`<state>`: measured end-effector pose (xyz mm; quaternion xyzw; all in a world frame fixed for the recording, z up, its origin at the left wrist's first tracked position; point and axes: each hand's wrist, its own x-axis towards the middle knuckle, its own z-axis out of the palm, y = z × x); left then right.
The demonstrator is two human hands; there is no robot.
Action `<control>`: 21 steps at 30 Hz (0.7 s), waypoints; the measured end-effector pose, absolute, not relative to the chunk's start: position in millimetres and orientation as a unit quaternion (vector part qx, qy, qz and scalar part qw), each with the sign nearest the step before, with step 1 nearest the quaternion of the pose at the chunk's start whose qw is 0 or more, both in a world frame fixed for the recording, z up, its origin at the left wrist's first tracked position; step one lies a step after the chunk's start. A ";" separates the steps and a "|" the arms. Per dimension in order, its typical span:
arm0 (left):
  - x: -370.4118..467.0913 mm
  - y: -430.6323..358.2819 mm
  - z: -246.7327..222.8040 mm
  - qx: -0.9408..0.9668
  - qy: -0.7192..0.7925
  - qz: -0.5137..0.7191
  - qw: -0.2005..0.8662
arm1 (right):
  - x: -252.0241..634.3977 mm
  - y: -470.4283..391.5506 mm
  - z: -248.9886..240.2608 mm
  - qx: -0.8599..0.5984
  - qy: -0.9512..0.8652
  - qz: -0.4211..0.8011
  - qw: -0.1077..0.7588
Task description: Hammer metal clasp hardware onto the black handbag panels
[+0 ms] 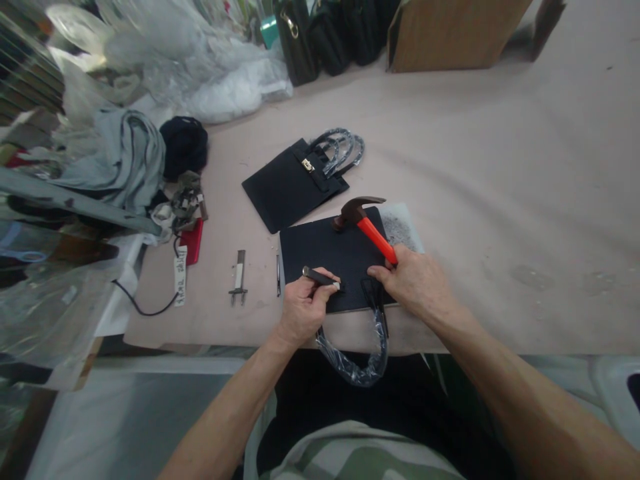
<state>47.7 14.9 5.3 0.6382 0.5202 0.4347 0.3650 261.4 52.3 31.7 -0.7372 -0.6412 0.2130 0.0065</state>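
A black bag panel (pixel 320 250) lies flat near the table's front edge. Its plastic-wrapped handle (pixel 353 370) hangs over that edge towards me. My left hand (pixel 305 303) is closed round a short dark metal punch (pixel 319 275), resting low on the panel; the punch's far tip is hidden by my fingers. In my right hand (pixel 415 277) is a claw hammer (pixel 373 233) with an orange handle and a brown head, held over the panel's right part. A speckled pale slab (pixel 403 227) shows from beneath the panel's right side.
A second black handbag (pixel 293 187) with a gold clasp lies behind the panel. Left are a caliper-like metal tool (pixel 239 277), a thin metal rod (pixel 279 275) and a red object (pixel 192 241). Plastic wrap (pixel 215 73), dark bags (pixel 297 43) and a cardboard box (pixel 450 37) line the back.
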 end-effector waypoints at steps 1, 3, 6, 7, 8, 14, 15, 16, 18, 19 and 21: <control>47.8 14.4 4.7 0.637 0.523 0.434 0.365 | 261.4 52.3 32.0 -0.737 -0.641 0.215 0.007; 48.5 13.4 3.7 0.641 0.526 0.432 0.355 | 261.4 52.0 32.3 -0.734 -0.643 0.218 0.009; 50.3 12.0 3.6 0.652 0.526 0.433 0.333 | 261.5 51.3 31.8 -0.733 -0.644 0.217 0.015; 50.9 11.9 4.1 0.654 0.524 0.435 0.328 | 261.6 51.1 31.4 -0.733 -0.644 0.216 0.017; 51.5 11.9 4.8 0.655 0.525 0.436 0.325 | 261.7 51.0 30.9 -0.733 -0.645 0.214 0.018; 52.8 17.7 10.3 0.659 0.526 0.413 0.344 | 262.4 51.2 28.8 -0.732 -0.650 0.203 0.016; 52.7 19.0 10.7 0.660 0.523 0.412 0.348 | 262.6 51.2 28.8 -0.731 -0.651 0.203 0.017; 52.5 20.1 10.9 0.656 0.523 0.413 0.354 | 262.7 51.1 28.9 -0.731 -0.652 0.204 0.018; 52.0 21.5 10.7 0.642 0.526 0.417 0.371 | 262.8 51.0 29.3 -0.730 -0.651 0.205 0.020; 51.7 21.8 10.4 0.633 0.528 0.420 0.380 | 262.7 51.0 29.6 -0.730 -0.651 0.206 0.021; 51.0 21.5 9.8 0.621 0.527 0.426 0.395 | 262.3 51.0 30.4 -0.731 -0.650 0.207 0.021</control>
